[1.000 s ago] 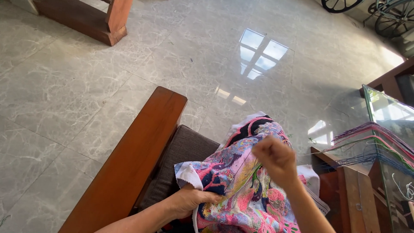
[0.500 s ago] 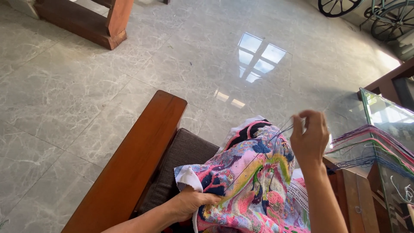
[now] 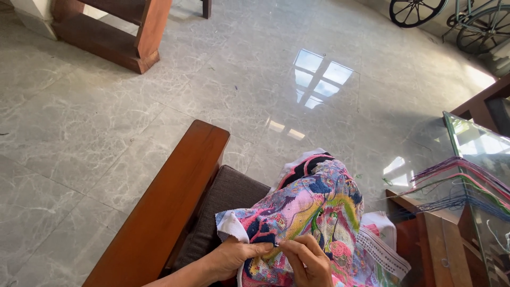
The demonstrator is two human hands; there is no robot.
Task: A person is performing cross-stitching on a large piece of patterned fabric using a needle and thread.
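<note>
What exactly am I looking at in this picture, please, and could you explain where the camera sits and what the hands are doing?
There is no machine here: a person wears a camera on the head, so this single view looks down at their own two bare hands. The left hand grips the edge of a colourful embroidered cloth that is draped in front of the person. The right hand pinches at the cloth beside the left thumb; whether it holds a needle is too small to tell. The person sits on a seat with a wooden armrest and a grey cushion. To the right, coloured threads lie over a glass tabletop. Beyond is a shiny grey tiled floor, with bicycle wheels at the top.
</note>
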